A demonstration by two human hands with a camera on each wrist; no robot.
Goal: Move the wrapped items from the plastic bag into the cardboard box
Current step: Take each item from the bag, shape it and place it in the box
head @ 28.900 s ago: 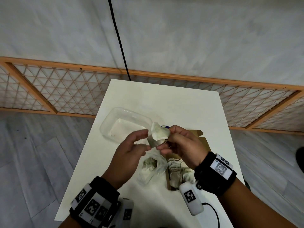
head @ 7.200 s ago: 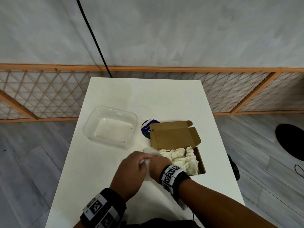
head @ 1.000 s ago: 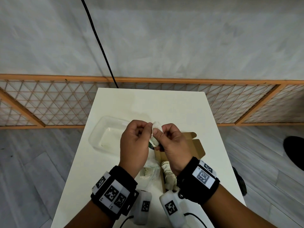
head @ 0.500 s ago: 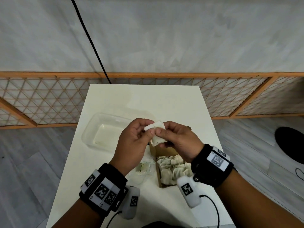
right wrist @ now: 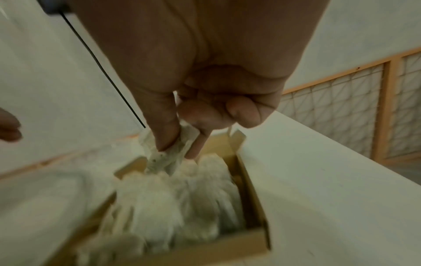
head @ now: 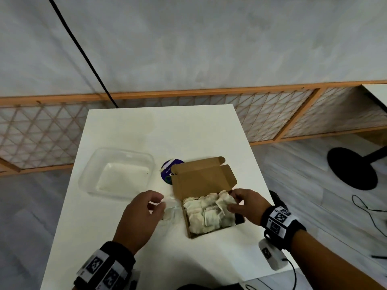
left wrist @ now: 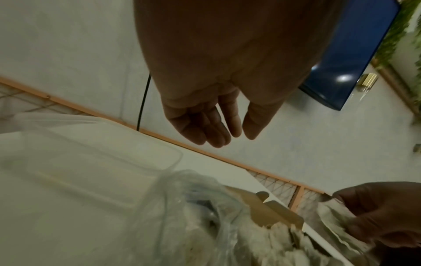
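- At the near edge of the white table (head: 129,237) the two hands are apart, one on each side of the cardboard box (head: 209,231); the box stands between them with its lid flap raised at the far side.
- The right hand (head: 250,206) is at the right rim of the box; its thumb and fingers (right wrist: 168,133) pinch one wrapped item (right wrist: 166,154), which hangs just over the far right corner of the box.
- The other wrapped items (head: 207,214) lie packed close together inside the box and fill most of it.
- The left hand (head: 139,216) hovers left of the box with fingers loosely bent, holding nothing; in the left wrist view the palm is bare.
- The plastic bag (head: 170,212) lies crumpled on the table between the left hand and the box, touching the left wall of the box; what it contains I cannot tell.
- Farther, a clear plastic tray (head: 119,172) stands on the left part of the table; a round purple lid (head: 167,170) lies just beside it, partly hidden behind the flap.
- Beyond the table a wooden lattice fence (head: 293,114) runs along the wall; a black cable (head: 83,53) hangs down before the wall.
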